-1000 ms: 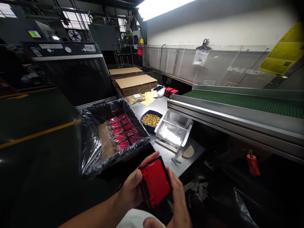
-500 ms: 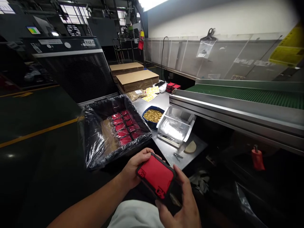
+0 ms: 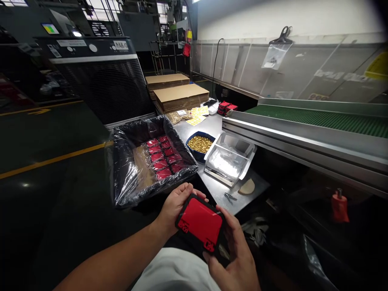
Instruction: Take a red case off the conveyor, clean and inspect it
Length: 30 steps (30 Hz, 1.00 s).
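Low in the view, both hands hold a flat red case (image 3: 200, 224) with a black rim, tilted so its red face looks up; no writing can be read on it. The left hand (image 3: 174, 206) is curled around the case's far left edge, fingers wrapped over the rim, while the right hand (image 3: 235, 258) cups the near right corner, thumb and fingers closed on the edge. Just beyond lies a box lined with black plastic film (image 3: 121, 178), with two rows of red cases (image 3: 163, 159) packed inside. To its right on the steel table (image 3: 216, 194) stand a blue bowl of small brass parts (image 3: 200, 143) and a clear plastic tray (image 3: 228, 159). Further off lie yellow label sheets (image 3: 198, 113), their print too small to read, and stacks of flat cardboard (image 3: 180, 95). A green conveyor belt (image 3: 318, 119) runs along the right. The big dark machine (image 3: 100, 72) at the back carries a white label, illegible.
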Available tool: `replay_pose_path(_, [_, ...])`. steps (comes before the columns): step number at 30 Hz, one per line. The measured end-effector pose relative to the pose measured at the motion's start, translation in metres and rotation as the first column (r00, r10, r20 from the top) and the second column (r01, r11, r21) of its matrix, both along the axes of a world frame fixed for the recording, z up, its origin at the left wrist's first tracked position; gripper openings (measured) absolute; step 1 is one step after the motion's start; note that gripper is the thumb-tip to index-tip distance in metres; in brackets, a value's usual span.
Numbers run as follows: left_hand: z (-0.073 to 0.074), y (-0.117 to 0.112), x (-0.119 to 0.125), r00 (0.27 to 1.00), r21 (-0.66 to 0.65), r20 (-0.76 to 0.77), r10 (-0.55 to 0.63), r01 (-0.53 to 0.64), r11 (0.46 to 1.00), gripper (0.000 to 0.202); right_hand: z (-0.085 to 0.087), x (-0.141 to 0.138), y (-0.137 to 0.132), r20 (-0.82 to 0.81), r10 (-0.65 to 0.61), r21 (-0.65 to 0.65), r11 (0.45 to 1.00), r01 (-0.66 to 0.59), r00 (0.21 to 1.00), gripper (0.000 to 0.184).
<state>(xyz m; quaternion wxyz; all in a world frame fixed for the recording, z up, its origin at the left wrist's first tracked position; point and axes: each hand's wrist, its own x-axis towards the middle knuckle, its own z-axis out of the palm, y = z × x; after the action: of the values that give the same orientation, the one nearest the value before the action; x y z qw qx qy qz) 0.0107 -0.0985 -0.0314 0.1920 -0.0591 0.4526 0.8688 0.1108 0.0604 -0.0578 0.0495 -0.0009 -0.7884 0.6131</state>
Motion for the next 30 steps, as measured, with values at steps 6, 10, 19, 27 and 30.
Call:
replay_pose_path(6, [0.004,-0.006,0.004,0.981,0.052,-0.099,-0.167,0.173,0.984,0.035,-0.004,-0.002,-0.001,0.146,0.262,-0.591,0.796,-0.128,0.954,0.079])
replay_pose_path(10, [-0.001,-0.006,0.011,0.913,0.362,-0.031,-0.407,0.389,0.847,0.077,0.002,-0.003,-0.015,0.133,0.727,-0.954,0.279,-0.112,0.674,0.089])
replay_pose_path(19, [-0.008,-0.007,0.011,0.958,0.390,0.237,-0.162,0.059,0.919,0.081,-0.068,-0.069,0.052,0.108,-0.261,0.470,0.864,0.182,0.959,0.053])
replay_pose_path(27, [-0.012,-0.008,0.015,0.944,0.363,0.312,-0.104,-0.018,0.932,0.078,-0.113,-0.096,0.082,0.006,-0.248,0.703,0.690,0.172,0.969,0.035])
replay_pose_path(30, [-0.010,-0.007,0.015,0.940,0.357,0.321,-0.113,-0.010,0.934,0.080,-0.113,-0.089,0.085,0.000,-0.264,0.710,0.679,0.186,0.965,0.032])
